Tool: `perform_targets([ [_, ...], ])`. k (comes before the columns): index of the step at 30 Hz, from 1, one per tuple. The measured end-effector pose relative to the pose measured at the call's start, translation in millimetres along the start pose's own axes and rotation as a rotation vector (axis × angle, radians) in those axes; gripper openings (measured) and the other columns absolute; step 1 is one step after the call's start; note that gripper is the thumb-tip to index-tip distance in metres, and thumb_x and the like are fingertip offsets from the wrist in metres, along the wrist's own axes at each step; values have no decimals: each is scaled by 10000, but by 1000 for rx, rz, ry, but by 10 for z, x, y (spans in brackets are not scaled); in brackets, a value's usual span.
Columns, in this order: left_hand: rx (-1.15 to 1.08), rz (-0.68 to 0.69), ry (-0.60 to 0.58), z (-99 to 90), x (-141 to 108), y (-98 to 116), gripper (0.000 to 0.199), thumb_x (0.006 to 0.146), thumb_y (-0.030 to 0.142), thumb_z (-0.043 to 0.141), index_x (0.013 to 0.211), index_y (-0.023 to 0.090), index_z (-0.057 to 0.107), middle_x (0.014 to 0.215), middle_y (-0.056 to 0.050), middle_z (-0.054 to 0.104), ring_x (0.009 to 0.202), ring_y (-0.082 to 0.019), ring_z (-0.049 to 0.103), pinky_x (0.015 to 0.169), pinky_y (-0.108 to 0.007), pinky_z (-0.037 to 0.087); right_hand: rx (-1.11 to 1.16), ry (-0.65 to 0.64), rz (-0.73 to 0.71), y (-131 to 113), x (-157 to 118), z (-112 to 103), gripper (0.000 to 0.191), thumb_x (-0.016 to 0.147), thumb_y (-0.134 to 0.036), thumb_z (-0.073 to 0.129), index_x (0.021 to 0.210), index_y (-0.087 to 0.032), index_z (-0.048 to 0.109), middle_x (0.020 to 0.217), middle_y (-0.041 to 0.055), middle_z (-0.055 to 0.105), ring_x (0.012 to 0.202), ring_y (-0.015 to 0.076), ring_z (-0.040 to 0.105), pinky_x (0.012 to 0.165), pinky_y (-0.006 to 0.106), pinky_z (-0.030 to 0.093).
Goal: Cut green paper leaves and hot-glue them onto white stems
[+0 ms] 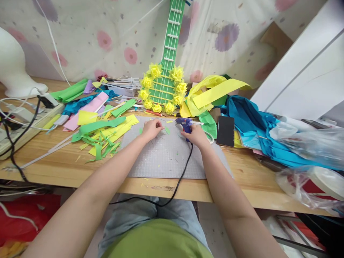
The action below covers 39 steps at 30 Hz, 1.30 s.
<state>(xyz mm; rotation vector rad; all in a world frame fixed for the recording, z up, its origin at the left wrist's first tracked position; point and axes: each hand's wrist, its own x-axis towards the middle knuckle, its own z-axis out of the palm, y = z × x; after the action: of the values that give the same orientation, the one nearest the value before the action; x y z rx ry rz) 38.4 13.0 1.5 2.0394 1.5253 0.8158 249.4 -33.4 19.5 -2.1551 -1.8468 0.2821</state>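
Green guitar neck (173, 34): top cut off by upper edge. White head form (16, 61): cropped at left. Left fingertips (162, 128): anything between them too small to tell. Glue gun (185, 124): grip partly hidden by right hand (198, 136).

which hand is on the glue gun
The right hand: its fingers are on the blue glue gun. The left hand is apart from it, fingertips close together over the grey mat.
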Motion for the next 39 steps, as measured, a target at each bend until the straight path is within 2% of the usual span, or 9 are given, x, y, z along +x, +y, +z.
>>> perform_targets([
  [3, -227, -98, 91, 0, -36, -64, 144, 698, 308, 609, 730, 181, 549, 732, -7, 615, 693, -127, 548, 687, -256, 395, 198, 32, 60, -27, 74, 139, 401, 728, -478, 504, 920, -139, 599, 943, 118, 631, 899, 232, 576, 754, 307, 422],
  [7, -596, -183, 126, 15, -125, -186, 162, 720, 280, 573, 836, 169, 553, 735, -10, 628, 699, -106, 585, 657, -219, 423, 559, 139, 115, -43, 60, 273, 407, 709, -473, 498, 935, -147, 591, 876, 82, 640, 799, 194, 584, 693, 282, 438],
  [12, -772, -240, 206, -66, -271, -145, 255, 658, 196, 602, 907, 165, 556, 773, -7, 632, 520, -55, 504, 463, -167, 369, 1042, 130, 102, -95, -68, 349, 447, 661, -478, 546, 956, -142, 566, 784, 36, 618, 619, 107, 549, 571, 221, 427],
  [15, -884, -252, 267, -137, -317, -95, 225, 620, 186, 616, 833, 153, 552, 744, -3, 634, 418, -31, 416, 388, -163, 335, 1130, 141, 93, -141, -132, 365, 433, 609, -473, 602, 883, -138, 586, 673, 3, 586, 551, 95, 506, 519, 221, 400],
  [20, -1095, -341, 298, -200, -335, -103, 160, 613, 204, 603, 726, 157, 500, 721, -21, 652, 412, -46, 434, 424, -203, 419, 1176, 109, 78, -181, -168, 377, 397, 577, -446, 652, 825, -139, 599, 561, -24, 548, 479, 92, 460, 476, 235, 369],
  [25, -969, -295, 299, -191, -337, -144, 152, 635, 244, 599, 718, 169, 496, 643, 8, 633, 348, -36, 350, 356, -181, 286, 1224, 79, 18, -192, -179, 365, 363, 600, -452, 643, 816, -165, 588, 588, -9, 574, 509, 109, 493, 482, 239, 380],
  [30, -629, -158, 266, -128, -338, -228, 165, 647, 232, 605, 797, 168, 575, 618, 9, 618, 537, -97, 538, 531, -208, 388, 1130, 19, -24, -186, -203, 358, 365, 623, -516, 624, 746, -173, 588, 529, -18, 527, 466, 98, 450, 465, 241, 376],
  [34, -431, -93, 246, -50, -345, -285, 213, 656, 225, 596, 862, 177, 579, 736, -7, 644, 605, -110, 568, 604, -232, 412, 921, -31, -31, -203, -234, 370, 391, 645, -561, 592, 674, -171, 594, 456, -29, 473, 426, 94, 416, 460, 245, 377],
  [39, -371, -123, 161, -4, -370, -261, 253, 687, 241, 561, 932, 182, 549, 730, -12, 662, 597, -122, 572, 613, -249, 420, 744, 15, -148, -251, -275, 395, 421, 663, -528, 594, 858, -160, 656, 648, 19, 625, 612, 144, 549, 604, 265, 442],
])
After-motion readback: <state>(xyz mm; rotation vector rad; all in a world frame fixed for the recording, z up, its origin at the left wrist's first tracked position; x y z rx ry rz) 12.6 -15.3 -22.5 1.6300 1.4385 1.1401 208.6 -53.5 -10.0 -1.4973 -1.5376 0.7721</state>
